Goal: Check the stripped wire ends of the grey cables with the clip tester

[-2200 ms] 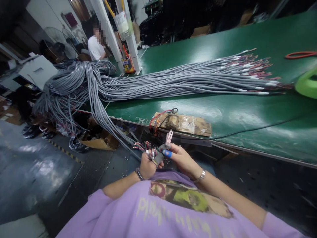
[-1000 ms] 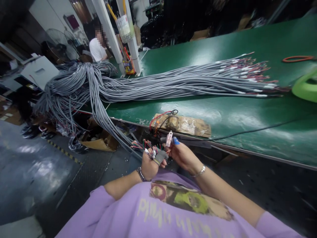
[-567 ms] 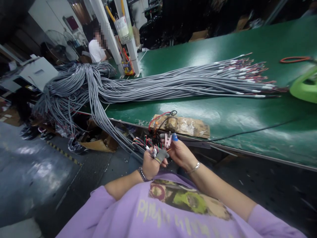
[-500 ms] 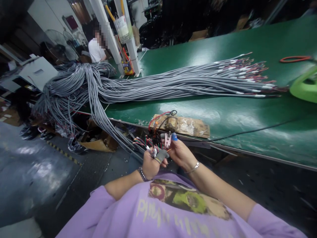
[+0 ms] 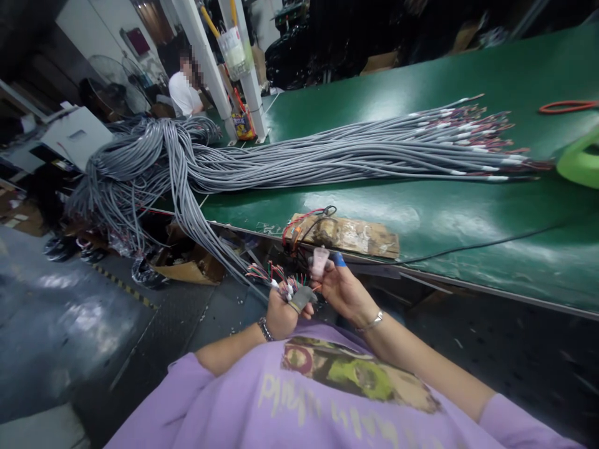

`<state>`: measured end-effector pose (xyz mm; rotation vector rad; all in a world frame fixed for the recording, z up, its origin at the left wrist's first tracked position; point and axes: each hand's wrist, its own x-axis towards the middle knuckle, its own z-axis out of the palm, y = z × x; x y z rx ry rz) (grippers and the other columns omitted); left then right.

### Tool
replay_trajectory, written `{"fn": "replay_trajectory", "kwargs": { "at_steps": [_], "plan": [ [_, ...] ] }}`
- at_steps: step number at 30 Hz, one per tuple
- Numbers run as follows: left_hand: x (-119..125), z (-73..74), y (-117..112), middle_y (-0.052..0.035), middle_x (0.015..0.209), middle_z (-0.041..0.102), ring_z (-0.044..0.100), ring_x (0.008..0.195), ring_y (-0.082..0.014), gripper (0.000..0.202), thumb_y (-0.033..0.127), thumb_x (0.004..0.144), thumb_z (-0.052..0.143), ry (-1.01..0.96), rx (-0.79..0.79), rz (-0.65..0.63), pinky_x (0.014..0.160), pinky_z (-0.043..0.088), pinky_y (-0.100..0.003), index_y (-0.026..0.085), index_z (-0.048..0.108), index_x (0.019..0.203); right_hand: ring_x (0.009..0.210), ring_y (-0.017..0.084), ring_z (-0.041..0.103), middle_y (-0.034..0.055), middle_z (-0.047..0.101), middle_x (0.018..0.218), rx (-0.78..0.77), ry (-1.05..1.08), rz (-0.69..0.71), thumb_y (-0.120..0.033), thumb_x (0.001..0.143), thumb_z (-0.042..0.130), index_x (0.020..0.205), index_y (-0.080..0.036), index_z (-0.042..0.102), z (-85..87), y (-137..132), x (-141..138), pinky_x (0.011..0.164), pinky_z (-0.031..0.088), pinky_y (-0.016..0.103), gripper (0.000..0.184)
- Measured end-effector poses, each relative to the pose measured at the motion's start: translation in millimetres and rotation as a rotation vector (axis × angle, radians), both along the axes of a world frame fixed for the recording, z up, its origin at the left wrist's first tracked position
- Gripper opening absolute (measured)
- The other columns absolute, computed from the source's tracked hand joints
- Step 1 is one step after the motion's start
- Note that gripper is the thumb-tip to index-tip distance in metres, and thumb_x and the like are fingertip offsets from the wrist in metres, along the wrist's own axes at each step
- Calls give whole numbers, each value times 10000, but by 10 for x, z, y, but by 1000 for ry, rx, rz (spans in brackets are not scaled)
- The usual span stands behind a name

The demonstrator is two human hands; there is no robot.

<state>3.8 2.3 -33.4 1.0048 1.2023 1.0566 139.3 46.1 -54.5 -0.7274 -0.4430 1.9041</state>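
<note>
My left hand [image 5: 282, 313], with a grey cover on its thumb, is closed around the ends of several grey cables [image 5: 213, 240]. Thin coloured wires [image 5: 266, 272] and white sleeves fan out above this fist. Just to its right, my right hand [image 5: 347, 292] pinches a pale pink clip [image 5: 320, 262] that looks like a clothes peg. Blue tape wraps the right thumb. The clip is blurred, and whether its jaws are apart I cannot tell. One orange wire end reaches from the left fist toward the right fingers.
A long bundle of grey cables [image 5: 299, 159] lies across the green table [image 5: 449, 215]. At the near edge rests a wooden board [image 5: 365, 237] with red and black leads. A green plastic object [image 5: 580, 161] is at the right. Behind the posts, a person [image 5: 185, 92] sits.
My right hand has shifted slightly right, away from the left fist, and the pink clip has turned in its fingers. My left hand keeps its hold on the cables.
</note>
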Motion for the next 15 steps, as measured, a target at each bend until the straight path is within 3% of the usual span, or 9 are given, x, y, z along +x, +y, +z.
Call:
{"fn": "replay_trajectory", "kwargs": {
  "at_steps": [9,15],
  "plan": [
    [16,-85,29,5,476,610,526,371,-88,473,620,678,697,-60,50,34,371,446,-192,150,639,674,617,117,561,8,684,715,19,-42,19,-535,620,797,812,-201,718,175,70,0,546,434,237,393],
    [70,-20,91,8,463,602,511,356,-81,462,602,687,698,-54,61,27,363,435,-190,147,630,639,503,104,474,-19,610,589,6,-123,-27,-627,506,807,716,-186,669,184,67,-23,490,396,248,508]
  ]
}}
